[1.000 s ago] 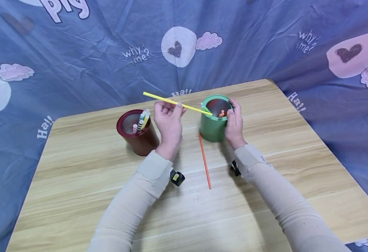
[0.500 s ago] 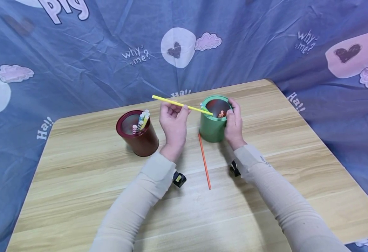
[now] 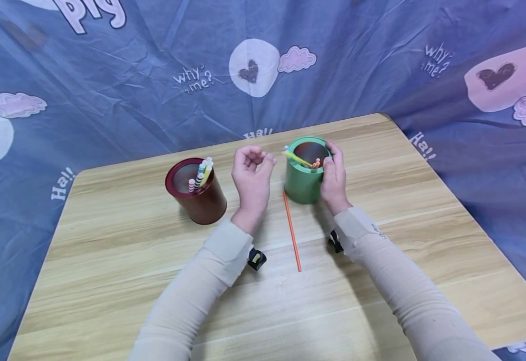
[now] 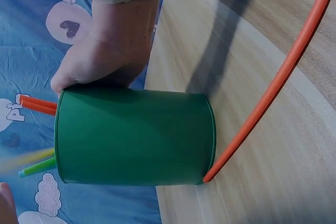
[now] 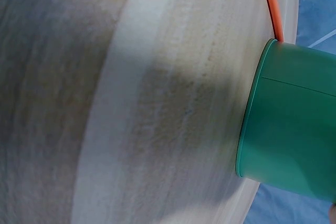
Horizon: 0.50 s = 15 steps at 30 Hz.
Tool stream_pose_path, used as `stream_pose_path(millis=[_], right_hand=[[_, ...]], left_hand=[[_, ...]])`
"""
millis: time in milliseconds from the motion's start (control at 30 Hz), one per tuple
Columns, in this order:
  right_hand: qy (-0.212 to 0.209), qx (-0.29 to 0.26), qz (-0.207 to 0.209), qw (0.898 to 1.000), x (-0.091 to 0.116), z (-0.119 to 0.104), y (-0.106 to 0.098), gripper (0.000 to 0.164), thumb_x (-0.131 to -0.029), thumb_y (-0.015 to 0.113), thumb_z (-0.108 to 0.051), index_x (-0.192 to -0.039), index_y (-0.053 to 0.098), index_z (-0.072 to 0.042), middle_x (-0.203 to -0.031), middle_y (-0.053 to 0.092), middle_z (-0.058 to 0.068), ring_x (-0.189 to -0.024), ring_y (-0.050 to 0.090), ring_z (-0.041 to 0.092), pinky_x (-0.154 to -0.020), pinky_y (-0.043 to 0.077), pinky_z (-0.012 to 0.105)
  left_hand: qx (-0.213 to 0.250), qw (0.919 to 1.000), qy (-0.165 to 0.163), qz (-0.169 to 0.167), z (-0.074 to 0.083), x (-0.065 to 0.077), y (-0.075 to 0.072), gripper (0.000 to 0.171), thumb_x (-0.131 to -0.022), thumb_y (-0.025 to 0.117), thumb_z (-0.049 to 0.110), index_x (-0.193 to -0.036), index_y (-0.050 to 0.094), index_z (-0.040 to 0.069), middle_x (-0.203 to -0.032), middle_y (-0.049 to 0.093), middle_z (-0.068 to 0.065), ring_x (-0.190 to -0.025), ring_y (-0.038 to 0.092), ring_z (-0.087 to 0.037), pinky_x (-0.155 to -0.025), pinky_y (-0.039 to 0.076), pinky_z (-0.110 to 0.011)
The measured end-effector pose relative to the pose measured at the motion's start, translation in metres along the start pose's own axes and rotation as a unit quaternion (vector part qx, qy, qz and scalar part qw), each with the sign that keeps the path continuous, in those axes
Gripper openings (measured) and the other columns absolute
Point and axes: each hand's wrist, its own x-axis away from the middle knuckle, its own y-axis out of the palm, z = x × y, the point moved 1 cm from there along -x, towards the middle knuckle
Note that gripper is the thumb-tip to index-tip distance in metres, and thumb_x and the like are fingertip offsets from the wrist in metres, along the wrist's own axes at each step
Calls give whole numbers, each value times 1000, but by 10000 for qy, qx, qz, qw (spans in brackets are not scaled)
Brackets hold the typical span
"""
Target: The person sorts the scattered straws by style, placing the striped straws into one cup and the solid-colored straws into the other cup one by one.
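Note:
A green can stands upright on the table. My right hand grips its right side near the rim. Orange straws lean inside it, and a light green straw pokes out at its left. A motion-blurred yellow straw slants across the can's rim. Left of the can, my left hand hovers with loosely bent fingers, apart from the straw. A single orange straw lies on the table, one end by the can's base; the left wrist view shows this straw too.
A dark red can stands to the left, holding several striped and coloured straws. The wooden table ends at the back against a blue printed cloth. Black wrist cameras hang under both sleeves.
My left hand moved right with the yellow straw and let it go at the green can; the straw now lies lower, across the rim. My right hand keeps its hold on the can.

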Motion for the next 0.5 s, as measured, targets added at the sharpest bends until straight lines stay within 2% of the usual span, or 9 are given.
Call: stream_pose_path(millis=[233,500], right_hand=[[-77,-4,46,10000,0,1,1,45,-92,27,-1,-134,32,13,-138,38,27,-130,34,32,-109,25,30],[-66,-14,60,10000,-1,1,1,44,-92,27,-1,-134,33,13,-137,39,27,-128,35,30,-108,27,30]], left_hand=[[76,10000,25,-14,-2,2,-1,17,-76,58,-14,-86,50,-2,-76,51,2,-70,55,-10,-70,55,-25],[-50,9992,-409,0,-8,7,-4,18,-76,57,-12,-85,51,2,-77,53,1,-69,56,-10,-67,55,-25]])
